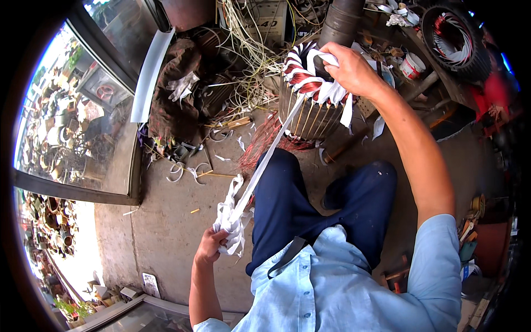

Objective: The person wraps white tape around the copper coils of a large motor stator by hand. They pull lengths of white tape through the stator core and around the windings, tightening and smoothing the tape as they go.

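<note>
In front of my knees stands a motor stator (pixel 312 119), upright, its top ring of red copper windings (pixel 310 87) partly wrapped in white cloth tape. My right hand (pixel 351 69) is at the ring's right side, its fingers closed on a loop of the tape beside the central opening. From the ring a taut strip of white tape (pixel 271 150) runs down to the lower left. There my left hand (pixel 212 244) is closed around a loose bundle of the same tape (pixel 232 224), next to my left thigh. A short tape end hangs from the ring's right.
A tangle of pale cords and red wire (pixel 265 141) lies left of the stator. A glass door (pixel 83 110) stands at the left. Another wound stator (pixel 453 41) rests on a bench at the far right, near a white bucket (pixel 412 66). Scraps litter the concrete floor (pixel 171 232).
</note>
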Available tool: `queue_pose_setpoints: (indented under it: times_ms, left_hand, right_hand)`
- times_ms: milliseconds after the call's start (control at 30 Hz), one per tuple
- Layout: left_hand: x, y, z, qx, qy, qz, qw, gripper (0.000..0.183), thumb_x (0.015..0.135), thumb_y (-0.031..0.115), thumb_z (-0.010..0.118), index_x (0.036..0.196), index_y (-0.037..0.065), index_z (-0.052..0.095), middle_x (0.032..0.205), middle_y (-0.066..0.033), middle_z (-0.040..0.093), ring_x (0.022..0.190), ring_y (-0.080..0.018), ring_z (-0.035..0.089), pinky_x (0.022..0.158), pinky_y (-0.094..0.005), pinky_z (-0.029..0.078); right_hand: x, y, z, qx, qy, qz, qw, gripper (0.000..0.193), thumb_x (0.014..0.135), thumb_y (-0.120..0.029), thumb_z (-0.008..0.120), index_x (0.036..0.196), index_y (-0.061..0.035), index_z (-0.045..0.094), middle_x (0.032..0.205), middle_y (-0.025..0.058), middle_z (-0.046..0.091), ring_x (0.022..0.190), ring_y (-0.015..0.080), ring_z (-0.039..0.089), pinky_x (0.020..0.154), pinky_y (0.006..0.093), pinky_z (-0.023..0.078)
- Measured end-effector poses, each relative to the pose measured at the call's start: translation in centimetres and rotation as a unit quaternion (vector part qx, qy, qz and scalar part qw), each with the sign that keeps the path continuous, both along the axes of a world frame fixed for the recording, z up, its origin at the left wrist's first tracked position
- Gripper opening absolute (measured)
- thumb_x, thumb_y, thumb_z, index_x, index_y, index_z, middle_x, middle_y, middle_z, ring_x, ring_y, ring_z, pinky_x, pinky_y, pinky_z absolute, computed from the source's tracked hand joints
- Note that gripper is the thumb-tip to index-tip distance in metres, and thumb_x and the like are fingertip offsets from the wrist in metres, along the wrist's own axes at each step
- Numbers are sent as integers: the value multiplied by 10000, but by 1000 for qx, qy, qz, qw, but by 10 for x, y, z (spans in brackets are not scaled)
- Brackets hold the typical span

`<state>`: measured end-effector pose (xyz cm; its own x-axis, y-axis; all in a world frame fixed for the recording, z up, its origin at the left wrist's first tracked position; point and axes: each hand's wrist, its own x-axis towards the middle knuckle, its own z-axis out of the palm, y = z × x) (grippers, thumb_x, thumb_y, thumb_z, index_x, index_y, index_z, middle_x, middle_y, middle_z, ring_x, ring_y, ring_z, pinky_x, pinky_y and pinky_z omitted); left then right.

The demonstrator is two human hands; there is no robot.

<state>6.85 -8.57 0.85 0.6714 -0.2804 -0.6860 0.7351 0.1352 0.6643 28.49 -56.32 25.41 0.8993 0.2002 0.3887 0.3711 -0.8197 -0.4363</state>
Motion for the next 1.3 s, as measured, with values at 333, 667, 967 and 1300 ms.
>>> queue_pose_setpoints:
  times_ms: [333,667,967,1300]
  left_hand:
    - [-2,5,-9,0,-8,7,1000,41,910,75,616,947,57,618,658,28,496,562,-92,455,541,-256,386]
    - [-24,63,-14,31,9,22,999,26,916,84,629,894,74,620,672,29,510,564,-94,466,531,-261,401]
    - [-34,64,-22,36,33,39,998,36,920,77,627,886,68,622,684,26,519,571,-87,470,528,-259,408]
    - [-26,56,-24,21,19,15,999,63,916,72,625,854,80,616,687,33,517,589,-85,465,555,-254,386]
  right_hand:
    - [8,-12,-3,162,91,-56,981,220,890,-109,653,1071,18,655,837,136,714,772,244,697,706,365,535]
    - [5,15,-7,282,245,35,927,311,919,-70,687,1180,61,580,876,104,687,760,141,665,679,290,543]
    - [-8,7,-16,-45,47,43,997,639,794,101,540,1412,-34,442,1208,278,617,1177,408,592,1004,439,464]
    - [-4,-14,-32,-196,-167,-49,965,420,875,-68,646,1282,-84,540,1033,173,673,951,398,659,799,485,536]
